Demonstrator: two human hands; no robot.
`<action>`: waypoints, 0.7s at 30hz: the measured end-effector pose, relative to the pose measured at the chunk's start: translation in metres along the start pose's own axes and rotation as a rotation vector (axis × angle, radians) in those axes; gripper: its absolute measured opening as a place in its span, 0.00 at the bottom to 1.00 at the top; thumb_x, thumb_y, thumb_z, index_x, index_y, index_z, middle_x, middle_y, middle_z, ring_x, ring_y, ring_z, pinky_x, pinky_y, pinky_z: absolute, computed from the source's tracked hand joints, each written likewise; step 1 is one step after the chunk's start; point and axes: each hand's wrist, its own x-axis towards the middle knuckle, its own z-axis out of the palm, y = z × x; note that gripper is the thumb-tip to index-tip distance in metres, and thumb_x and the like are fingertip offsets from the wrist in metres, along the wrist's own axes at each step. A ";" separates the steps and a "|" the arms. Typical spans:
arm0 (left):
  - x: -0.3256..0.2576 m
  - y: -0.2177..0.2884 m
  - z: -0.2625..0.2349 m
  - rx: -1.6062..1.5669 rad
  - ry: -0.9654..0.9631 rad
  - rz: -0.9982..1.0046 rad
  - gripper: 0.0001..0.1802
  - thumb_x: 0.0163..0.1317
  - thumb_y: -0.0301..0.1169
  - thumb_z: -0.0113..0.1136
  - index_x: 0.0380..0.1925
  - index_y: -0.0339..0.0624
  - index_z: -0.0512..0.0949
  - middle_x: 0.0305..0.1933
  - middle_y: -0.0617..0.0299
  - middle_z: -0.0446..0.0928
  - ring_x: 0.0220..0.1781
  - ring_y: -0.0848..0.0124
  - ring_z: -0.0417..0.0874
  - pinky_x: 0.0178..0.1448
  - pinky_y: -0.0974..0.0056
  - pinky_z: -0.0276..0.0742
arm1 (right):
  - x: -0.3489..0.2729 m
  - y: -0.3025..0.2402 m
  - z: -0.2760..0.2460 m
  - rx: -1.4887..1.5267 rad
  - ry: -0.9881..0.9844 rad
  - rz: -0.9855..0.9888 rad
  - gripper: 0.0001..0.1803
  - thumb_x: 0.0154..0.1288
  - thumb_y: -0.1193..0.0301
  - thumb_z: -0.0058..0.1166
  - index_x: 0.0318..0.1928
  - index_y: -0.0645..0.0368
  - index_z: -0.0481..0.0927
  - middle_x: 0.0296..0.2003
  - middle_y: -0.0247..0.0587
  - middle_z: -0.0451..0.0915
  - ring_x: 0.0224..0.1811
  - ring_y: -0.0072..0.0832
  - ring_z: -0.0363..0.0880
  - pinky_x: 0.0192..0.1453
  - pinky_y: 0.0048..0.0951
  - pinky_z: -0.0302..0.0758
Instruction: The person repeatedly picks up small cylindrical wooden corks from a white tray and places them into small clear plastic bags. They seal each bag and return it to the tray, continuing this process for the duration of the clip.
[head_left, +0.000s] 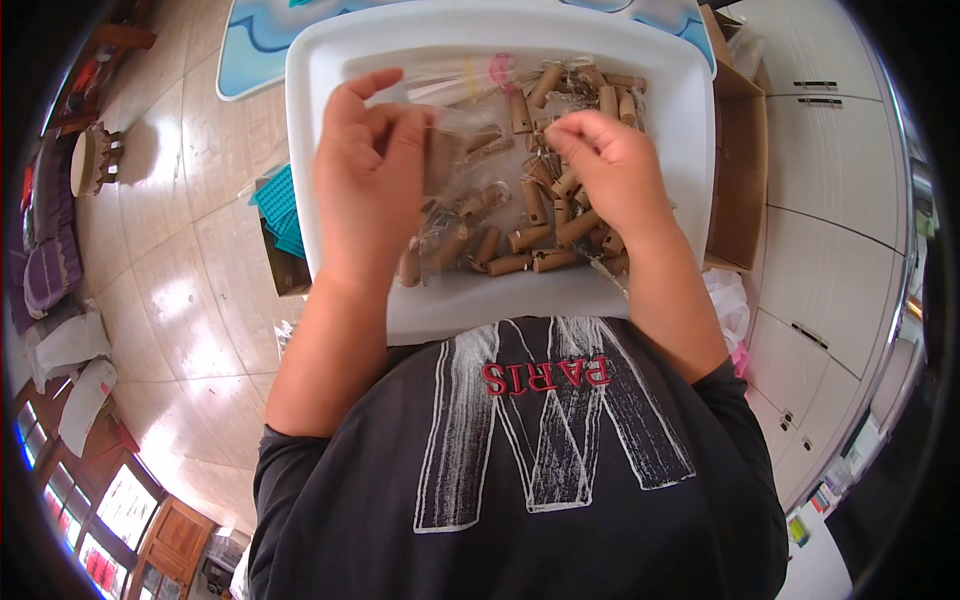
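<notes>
Over a white plastic tub [304, 120], my left hand [372, 165] pinches a clear plastic bag [443, 165] between thumb and fingers. The bag is blurred, with something brown showing in or behind it. My right hand [612, 165] hovers over the tub's right part, thumb and fingertips pressed together; what they hold, if anything, is too small to make out. Beneath both hands lie several brown cylinders [534, 202], some with small metal chains. At the tub's left side, bagged cylinders [450, 245] lie in clear wrapping.
Flat clear bags [440, 85] and a pink item [501, 68] lie at the tub's far side. The tub rests partly on a blue-patterned table [245, 60]. Cardboard boxes [738, 170] flank it, one with teal plastic pieces [280, 205]. White cabinets [825, 155] stand at right.
</notes>
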 end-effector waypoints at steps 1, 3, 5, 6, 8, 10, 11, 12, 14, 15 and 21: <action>0.004 -0.002 -0.004 0.034 0.032 0.037 0.12 0.60 0.22 0.51 0.44 0.34 0.69 0.31 0.59 0.80 0.30 0.77 0.77 0.36 0.74 0.72 | -0.003 -0.005 -0.001 -0.232 -0.063 -0.012 0.09 0.59 0.67 0.53 0.32 0.60 0.78 0.24 0.36 0.79 0.27 0.28 0.77 0.31 0.30 0.71; 0.007 -0.002 -0.013 0.198 0.003 0.014 0.14 0.59 0.23 0.51 0.46 0.37 0.70 0.39 0.52 0.78 0.39 0.66 0.79 0.44 0.67 0.73 | -0.006 -0.006 0.001 -0.554 -0.169 -0.056 0.08 0.58 0.67 0.51 0.31 0.59 0.78 0.27 0.41 0.80 0.30 0.36 0.79 0.33 0.37 0.72; 0.006 -0.011 -0.013 0.585 0.055 0.279 0.16 0.57 0.22 0.51 0.47 0.39 0.71 0.48 0.49 0.73 0.48 0.58 0.75 0.51 0.61 0.70 | -0.009 0.002 0.011 -0.731 -0.255 -0.119 0.08 0.58 0.67 0.49 0.30 0.57 0.77 0.29 0.44 0.79 0.33 0.43 0.78 0.36 0.42 0.72; 0.007 -0.015 -0.012 0.777 0.081 0.414 0.17 0.56 0.22 0.51 0.47 0.40 0.71 0.53 0.47 0.71 0.52 0.54 0.73 0.54 0.58 0.69 | -0.009 0.003 0.013 -0.758 -0.246 -0.106 0.07 0.57 0.67 0.50 0.31 0.56 0.78 0.30 0.44 0.79 0.34 0.43 0.78 0.37 0.42 0.72; 0.006 -0.015 -0.010 0.727 0.058 0.378 0.17 0.54 0.22 0.52 0.46 0.41 0.72 0.61 0.47 0.63 0.59 0.48 0.64 0.59 0.53 0.63 | -0.005 0.005 0.015 -0.810 -0.227 -0.083 0.07 0.56 0.66 0.52 0.34 0.53 0.79 0.31 0.45 0.79 0.35 0.44 0.77 0.39 0.40 0.72; 0.006 -0.014 -0.009 0.689 0.063 0.393 0.16 0.54 0.22 0.53 0.45 0.41 0.73 0.59 0.47 0.65 0.58 0.50 0.66 0.58 0.55 0.65 | -0.003 0.002 0.013 -0.678 -0.142 -0.058 0.07 0.58 0.67 0.52 0.35 0.55 0.78 0.30 0.42 0.79 0.33 0.40 0.77 0.38 0.37 0.72; 0.005 -0.012 -0.007 0.664 0.051 0.393 0.15 0.54 0.22 0.53 0.44 0.41 0.74 0.59 0.48 0.65 0.58 0.50 0.66 0.58 0.55 0.65 | -0.002 0.000 0.011 -0.613 -0.100 -0.044 0.07 0.59 0.67 0.51 0.36 0.55 0.77 0.29 0.41 0.79 0.32 0.38 0.78 0.37 0.36 0.72; 0.005 -0.011 -0.006 0.638 0.039 0.392 0.15 0.54 0.22 0.53 0.43 0.41 0.74 0.59 0.48 0.66 0.58 0.50 0.66 0.58 0.55 0.65 | -0.003 -0.003 0.007 -0.431 0.006 -0.073 0.07 0.61 0.67 0.51 0.36 0.56 0.76 0.28 0.38 0.78 0.30 0.33 0.76 0.36 0.32 0.71; 0.004 -0.009 -0.002 0.602 -0.009 0.393 0.13 0.53 0.22 0.54 0.40 0.41 0.76 0.57 0.50 0.67 0.57 0.51 0.67 0.58 0.56 0.65 | -0.006 -0.008 -0.006 -0.066 0.210 -0.129 0.08 0.64 0.68 0.49 0.37 0.59 0.75 0.25 0.31 0.75 0.27 0.22 0.72 0.32 0.24 0.69; 0.004 -0.007 0.000 0.592 -0.044 0.394 0.12 0.52 0.22 0.54 0.39 0.41 0.76 0.56 0.51 0.68 0.56 0.52 0.68 0.57 0.56 0.66 | -0.011 -0.020 -0.018 0.076 0.264 -0.129 0.08 0.65 0.68 0.48 0.36 0.60 0.74 0.24 0.30 0.73 0.27 0.19 0.70 0.32 0.21 0.67; -0.008 -0.005 0.025 0.835 -0.354 0.425 0.12 0.48 0.26 0.60 0.36 0.43 0.79 0.44 0.57 0.73 0.50 0.57 0.71 0.54 0.60 0.69 | -0.047 -0.027 -0.072 0.241 0.286 -0.100 0.05 0.63 0.72 0.52 0.35 0.62 0.75 0.23 0.22 0.70 0.25 0.09 0.63 0.28 0.12 0.61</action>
